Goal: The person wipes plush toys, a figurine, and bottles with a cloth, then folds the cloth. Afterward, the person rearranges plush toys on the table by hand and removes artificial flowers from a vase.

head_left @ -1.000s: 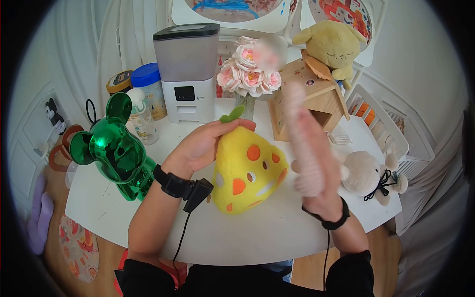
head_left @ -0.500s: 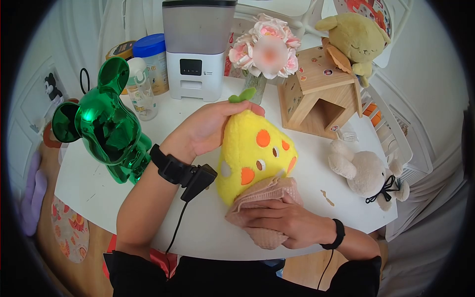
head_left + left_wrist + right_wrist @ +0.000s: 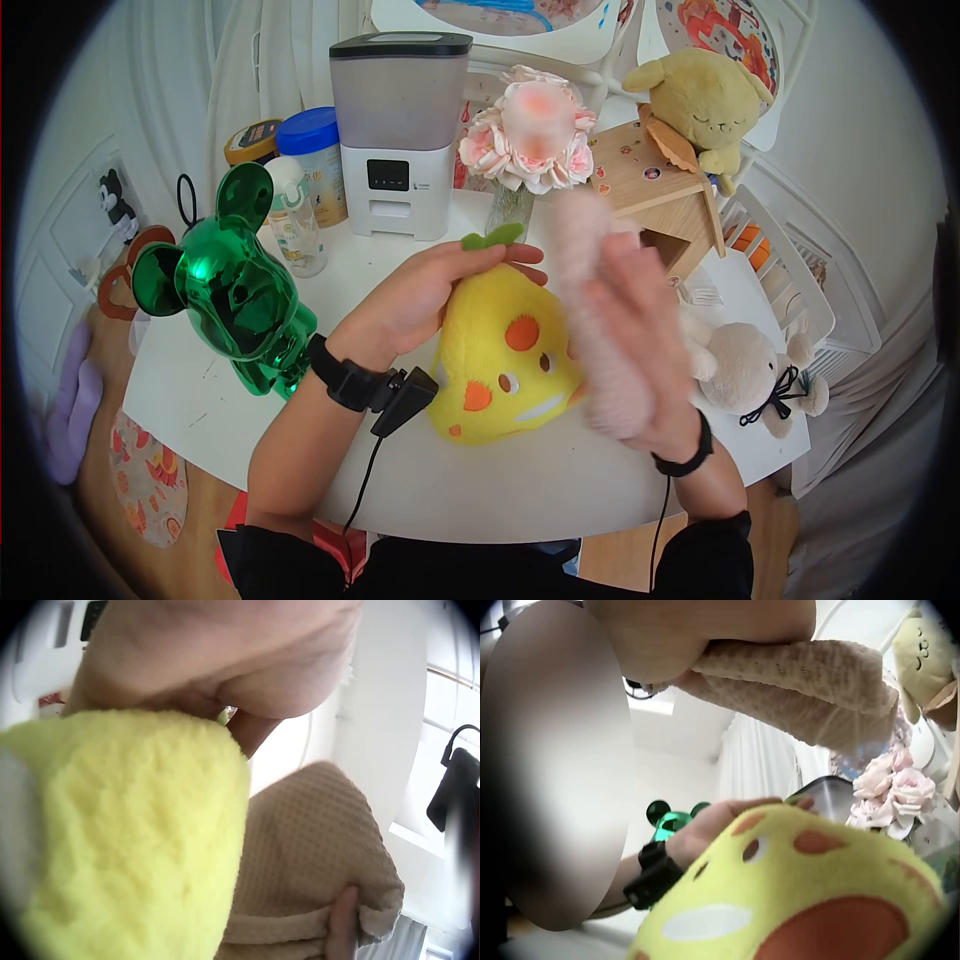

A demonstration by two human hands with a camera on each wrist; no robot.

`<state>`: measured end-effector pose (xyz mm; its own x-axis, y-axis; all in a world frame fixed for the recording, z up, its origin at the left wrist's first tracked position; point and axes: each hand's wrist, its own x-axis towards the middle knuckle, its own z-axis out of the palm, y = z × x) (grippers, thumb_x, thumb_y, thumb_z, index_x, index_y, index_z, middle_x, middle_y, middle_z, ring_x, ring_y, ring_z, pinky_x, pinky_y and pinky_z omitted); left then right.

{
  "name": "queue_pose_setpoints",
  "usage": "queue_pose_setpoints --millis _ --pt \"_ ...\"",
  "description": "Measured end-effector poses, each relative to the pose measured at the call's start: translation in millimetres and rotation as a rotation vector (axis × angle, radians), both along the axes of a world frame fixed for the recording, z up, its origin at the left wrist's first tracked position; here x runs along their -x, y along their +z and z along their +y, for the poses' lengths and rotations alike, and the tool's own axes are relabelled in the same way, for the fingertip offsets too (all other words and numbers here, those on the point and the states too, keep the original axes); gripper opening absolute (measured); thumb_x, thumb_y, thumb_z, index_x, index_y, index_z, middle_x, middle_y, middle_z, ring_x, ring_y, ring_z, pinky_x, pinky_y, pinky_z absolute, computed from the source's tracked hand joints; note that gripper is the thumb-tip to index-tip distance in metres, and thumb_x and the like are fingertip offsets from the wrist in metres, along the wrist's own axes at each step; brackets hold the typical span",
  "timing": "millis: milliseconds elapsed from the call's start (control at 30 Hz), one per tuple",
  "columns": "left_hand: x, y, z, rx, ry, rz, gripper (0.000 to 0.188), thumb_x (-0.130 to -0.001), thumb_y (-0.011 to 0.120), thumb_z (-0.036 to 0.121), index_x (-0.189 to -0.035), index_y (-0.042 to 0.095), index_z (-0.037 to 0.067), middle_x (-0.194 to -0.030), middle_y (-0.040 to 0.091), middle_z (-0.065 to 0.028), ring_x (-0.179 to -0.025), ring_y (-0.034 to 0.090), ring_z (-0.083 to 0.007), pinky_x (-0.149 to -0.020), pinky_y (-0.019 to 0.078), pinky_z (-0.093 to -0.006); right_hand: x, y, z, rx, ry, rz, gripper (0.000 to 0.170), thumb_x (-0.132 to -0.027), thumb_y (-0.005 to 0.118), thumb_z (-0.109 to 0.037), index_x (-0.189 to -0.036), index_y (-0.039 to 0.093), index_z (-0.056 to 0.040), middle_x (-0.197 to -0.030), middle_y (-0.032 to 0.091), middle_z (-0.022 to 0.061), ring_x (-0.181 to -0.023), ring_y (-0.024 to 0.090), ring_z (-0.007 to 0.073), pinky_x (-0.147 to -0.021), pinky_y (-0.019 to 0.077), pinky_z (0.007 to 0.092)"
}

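A yellow plush toy with orange spots and a stitched face stands on the white table in the head view. My left hand grips its top, thumb and fingers on either side just below the green leaf. To the toy's right, my right hand holds a folded pink cloth, raised and blurred in the head view. The cloth's waffle weave shows in the left wrist view, with a finger over its edge. In the right wrist view, the cloth is above the plush toy.
A shiny green bear figure stands at the left. Behind are a bottle, a blue-lidded tub, a food dispenser and flowers. A wooden house and a cream plush are at right.
Half a second ago, my right hand pressed the cloth against the toy's lower front; now both are lifted away to its right, much as one second ago. My left hand keeps its grip.
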<state>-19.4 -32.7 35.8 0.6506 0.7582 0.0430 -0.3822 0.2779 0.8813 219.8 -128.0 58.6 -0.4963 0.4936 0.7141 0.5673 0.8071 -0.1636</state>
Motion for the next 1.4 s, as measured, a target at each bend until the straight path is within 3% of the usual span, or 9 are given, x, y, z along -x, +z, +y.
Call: queue_pose_setpoints --millis 333,633,767,833,900,1000,1033,1067,1400 --pt "0.5 -26.4 26.0 0.061 0.078 0.004 0.04 -0.108 0.045 0.028 -0.13 0.058 -0.003 -0.131 0.064 -0.0199 -0.12 0.062 -0.0256 -0.105 0.0495 -0.0383 2.0 -63.7 -15.4 0.503 0.225 -0.511 0.101 -0.058 0.068 0.006 -0.153 0.046 -0.0181 -0.165 0.031 0.0066 -0.154 0.022 0.035 -0.119 0.0075 0.0652" --pt "4.0 -23.4 29.2 0.091 0.155 0.012 0.038 -0.107 0.047 0.028 -0.127 0.059 -0.002 -0.127 0.066 -0.0194 -0.116 0.065 -0.026 -0.104 0.0505 -0.0394 -47.9 -63.3 -47.0 0.904 0.303 -0.378 0.081 -0.065 0.058 0.011 -0.143 0.056 -0.01 -0.152 0.05 0.0097 -0.146 0.037 0.0337 -0.115 0.0301 0.0492" --pt "10.9 -3.6 19.0 -0.06 0.112 0.077 0.039 -0.108 0.046 0.028 -0.13 0.057 -0.002 -0.127 0.066 -0.0195 -0.117 0.065 -0.0264 -0.103 0.0511 -0.0387 -69.9 -24.5 -57.6 1.185 0.085 0.526 0.041 -0.082 0.055 0.006 -0.122 0.065 0.0049 -0.119 0.069 0.0154 -0.112 0.064 0.0239 -0.098 0.0489 0.0354" --pt "12.3 3.7 10.3 -0.225 0.045 0.123 0.042 -0.108 0.045 0.029 -0.134 0.056 -0.002 -0.131 0.064 -0.018 -0.121 0.062 -0.0251 -0.105 0.0493 -0.0379 -74.0 -7.4 -67.0 0.937 -0.415 0.797 0.034 -0.097 0.056 -0.014 -0.125 0.06 0.0028 -0.122 0.067 0.0158 -0.111 0.067 0.0224 -0.094 0.0535 0.0355" --pt "9.7 10.2 -0.9 -0.39 -0.033 0.172 0.044 -0.109 0.045 0.031 -0.137 0.055 -0.002 -0.135 0.062 -0.0165 -0.124 0.06 -0.0239 -0.107 0.0476 -0.0371 -58.6 -18.9 -48.8 0.345 -0.274 1.09 0.035 -0.104 0.055 -0.023 -0.129 0.056 0.0014 -0.115 0.068 0.0139 -0.098 0.07 0.0206 -0.084 0.056 0.0347" --pt "4.1 18.1 -15.3 -0.634 -0.094 0.656 0.05 -0.109 0.046 0.031 -0.151 0.045 0.003 -0.146 0.054 -0.0103 -0.132 0.049 -0.0169 -0.113 0.0376 -0.0335 -23.7 -23.8 -35.3 0.506 -0.163 0.896 0.042 -0.104 0.057 -0.024 -0.137 0.052 0.0006 -0.132 0.059 0.0123 -0.112 0.063 0.02 -0.092 0.0538 0.0323" --pt "3.0 15.9 -18.7 -0.643 -0.101 0.664 0.05 -0.109 0.046 0.031 -0.151 0.045 0.003 -0.146 0.054 -0.0103 -0.132 0.049 -0.0169 -0.113 0.0376 -0.0335 -16.7 -0.1 -24.1 0.091 -0.023 0.131 0.071 -0.091 0.069 -0.014 -0.155 0.038 -0.0056 -0.161 0.032 0.0243 -0.147 0.036 0.0388 -0.116 0.0334 0.0473" --pt "2.6 10.9 -21.8 -0.689 -0.062 0.59 0.048 -0.109 0.045 0.029 -0.149 0.046 0.002 -0.141 0.057 -0.01 -0.127 0.051 -0.0165 -0.111 0.0386 -0.0322 -0.6 -12.2 -15.0 0.21 0.063 0.081 0.089 -0.078 0.074 -0.004 -0.158 0.036 -0.0134 -0.166 0.019 0.0232 -0.153 0.02 0.0439 -0.12 0.0236 0.0546" --pt "7.3 -11.8 5.5 -0.453 0.07 0.579 0.039 -0.109 0.042 0.026 -0.131 0.06 -0.001 -0.123 0.066 -0.0082 -0.113 0.06 -0.0141 -0.101 0.0457 -0.0274 -11.4 -78.2 -15.2 0.495 0.011 -0.41 0.114 -0.057 0.069 0.014 -0.159 0.035 -0.0248 -0.17 0.008 0.0158 -0.155 0.005 0.0462 -0.12 0.0194 0.0633"
